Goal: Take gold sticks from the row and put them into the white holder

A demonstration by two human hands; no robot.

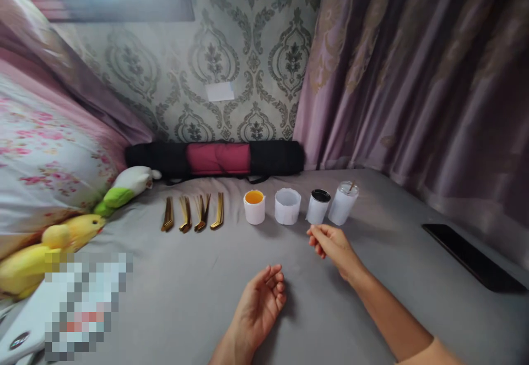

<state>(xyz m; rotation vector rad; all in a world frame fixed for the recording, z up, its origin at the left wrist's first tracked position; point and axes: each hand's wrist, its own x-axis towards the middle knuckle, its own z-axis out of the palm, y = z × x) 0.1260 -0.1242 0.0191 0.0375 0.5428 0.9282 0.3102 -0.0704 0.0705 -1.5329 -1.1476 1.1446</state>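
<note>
Four white containers (287, 211) stand in a row, right of four golden stick bundles (187, 217)

No text, brand or number readable: the white card (220, 91) on the far wall (256, 40) shows nothing legible, the near-left patch (88, 305) is pixelated.

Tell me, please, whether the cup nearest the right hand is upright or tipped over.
Upright: the cup stands on the grey sheet, dark round top facing up, just beyond the right hand.
</note>
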